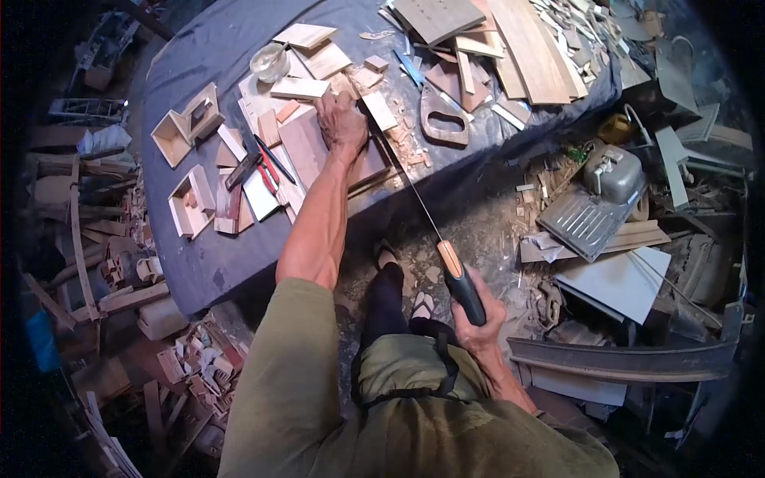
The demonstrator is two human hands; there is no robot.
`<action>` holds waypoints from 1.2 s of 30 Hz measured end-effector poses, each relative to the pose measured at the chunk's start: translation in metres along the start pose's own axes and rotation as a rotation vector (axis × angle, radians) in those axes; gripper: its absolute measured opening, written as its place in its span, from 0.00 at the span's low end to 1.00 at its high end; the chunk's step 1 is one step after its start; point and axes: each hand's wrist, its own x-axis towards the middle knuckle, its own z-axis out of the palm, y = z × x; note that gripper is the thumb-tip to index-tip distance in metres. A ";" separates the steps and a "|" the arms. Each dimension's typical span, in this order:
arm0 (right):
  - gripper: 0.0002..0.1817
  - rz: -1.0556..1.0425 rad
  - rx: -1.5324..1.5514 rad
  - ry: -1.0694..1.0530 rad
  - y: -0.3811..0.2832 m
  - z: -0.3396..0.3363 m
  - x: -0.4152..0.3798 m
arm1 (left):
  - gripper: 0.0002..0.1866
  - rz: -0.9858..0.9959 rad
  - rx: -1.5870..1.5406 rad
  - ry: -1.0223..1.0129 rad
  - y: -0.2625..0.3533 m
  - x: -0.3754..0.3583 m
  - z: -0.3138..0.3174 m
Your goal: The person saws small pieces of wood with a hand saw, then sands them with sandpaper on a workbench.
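Observation:
My right hand is closed around the black and tan handle of a handsaw. Seen nearly edge-on, its thin blade runs up and left to the wood at the table's edge. My left hand bears down, fingers curled, on a piece of wood beside the blade. Under that hand lies a brown board; the fingertips and exact contact are partly hidden. A pale wood block sits just right of the blade, with sawdust and chips around it.
On the cloth-covered table are small wooden boxes, a hammer, red-handled pliers, a glass jar and a second handsaw. Boards pile up at the back right. A metal sink and scrap wood lie on the floor.

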 end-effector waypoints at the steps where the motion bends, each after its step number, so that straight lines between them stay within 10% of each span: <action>1: 0.29 0.009 -0.022 -0.010 0.008 -0.003 -0.007 | 0.08 0.008 0.002 0.013 0.000 -0.003 0.000; 36: 0.31 -0.118 -0.032 -0.018 -0.009 -0.029 -0.014 | 0.07 0.011 0.053 0.032 -0.002 -0.002 0.009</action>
